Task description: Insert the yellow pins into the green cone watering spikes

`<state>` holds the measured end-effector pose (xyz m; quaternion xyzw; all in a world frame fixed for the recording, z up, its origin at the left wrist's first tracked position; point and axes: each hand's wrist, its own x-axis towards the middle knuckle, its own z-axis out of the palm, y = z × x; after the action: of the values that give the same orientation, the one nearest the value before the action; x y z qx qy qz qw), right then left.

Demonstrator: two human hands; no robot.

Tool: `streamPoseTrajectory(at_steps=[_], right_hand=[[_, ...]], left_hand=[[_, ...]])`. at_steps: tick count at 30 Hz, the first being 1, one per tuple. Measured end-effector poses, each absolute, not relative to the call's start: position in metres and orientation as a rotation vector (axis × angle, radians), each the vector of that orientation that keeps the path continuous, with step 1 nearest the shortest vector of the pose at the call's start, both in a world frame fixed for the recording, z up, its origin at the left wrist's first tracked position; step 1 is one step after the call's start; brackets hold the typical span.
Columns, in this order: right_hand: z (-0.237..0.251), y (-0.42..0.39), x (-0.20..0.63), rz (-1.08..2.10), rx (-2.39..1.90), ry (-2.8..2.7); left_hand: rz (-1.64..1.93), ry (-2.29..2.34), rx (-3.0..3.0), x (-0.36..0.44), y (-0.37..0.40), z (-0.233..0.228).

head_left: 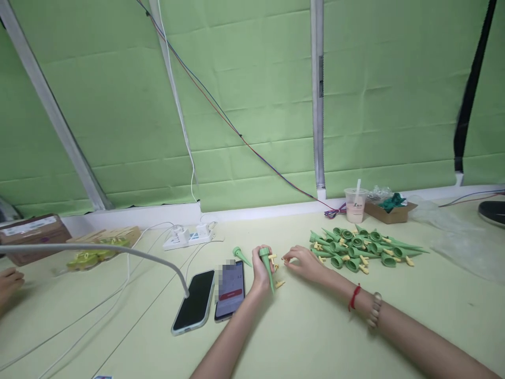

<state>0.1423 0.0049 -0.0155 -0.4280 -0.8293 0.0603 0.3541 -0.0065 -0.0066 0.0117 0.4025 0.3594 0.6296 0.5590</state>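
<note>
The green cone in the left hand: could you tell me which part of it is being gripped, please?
The left hand grips the green cone around its wide upper end, with the pointed tip hanging down below the fingers.

Both forearms reach forward, left hand [261,267] fisted upright, right hand [304,262] flat with fingertips pinched.

The co-worker's hand [8,281] is cut off at the left edge.
</note>
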Motion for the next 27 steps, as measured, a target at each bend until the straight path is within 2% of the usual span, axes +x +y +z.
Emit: streamPoseTrajectory(at_steps=[5, 12, 22, 27], right_hand=[[-0.005, -0.020, 0.162, 0.434, -1.005, -1.854], [-0.013, -0.033, 0.163, 0.737, -1.003, -1.433], [-0.002, -0.055, 0.157, 0.602, -0.889, -1.560], [-0.005, -0.057, 0.155, 0.619, -0.886, -1.606]], left_hand=[[1.434, 0.875, 0.987, 0.003, -0.016, 0.008], [1.360, 0.915, 0.968, 0.008, -0.020, 0.003], [1.331, 0.843, 0.961, 0.016, -0.028, 0.004], [1.378, 0.853, 1.251, 0.015, -0.033, 0.001]])
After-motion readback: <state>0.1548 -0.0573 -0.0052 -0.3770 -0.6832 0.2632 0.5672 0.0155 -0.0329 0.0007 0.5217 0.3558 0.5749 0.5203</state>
